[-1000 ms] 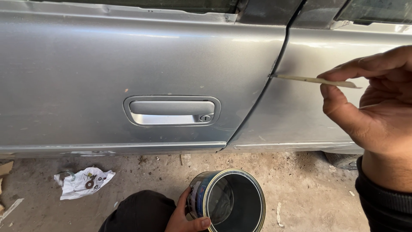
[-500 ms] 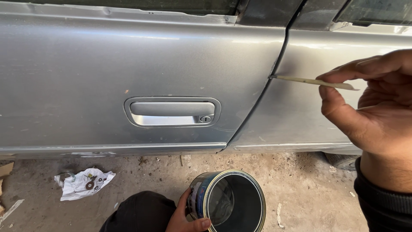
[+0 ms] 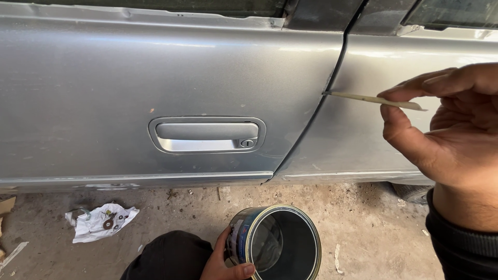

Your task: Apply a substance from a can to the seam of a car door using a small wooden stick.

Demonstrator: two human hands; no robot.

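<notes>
My right hand (image 3: 446,135) pinches a thin pale spatula blade (image 3: 363,98) between thumb and forefinger. Its tip touches the silver car body right at the gap (image 3: 332,78) between the front door and the rear panel. Low in the view, my left hand (image 3: 225,262) grips an open round tin (image 3: 277,243) by its side, tilted so the dark inside faces me. The silver door (image 3: 155,78) with its recessed handle (image 3: 207,134) fills the upper left.
A crumpled white paper (image 3: 101,222) lies on the dusty concrete ground at lower left. Scraps of cardboard (image 3: 6,207) sit at the left edge. My dark-clothed knee (image 3: 166,256) is beside the tin. Part of a tyre (image 3: 410,191) shows under the rear panel.
My right hand and the spatula have shifted slightly to the left, keeping the tip at the door gap. The tin and left hand have stayed put.
</notes>
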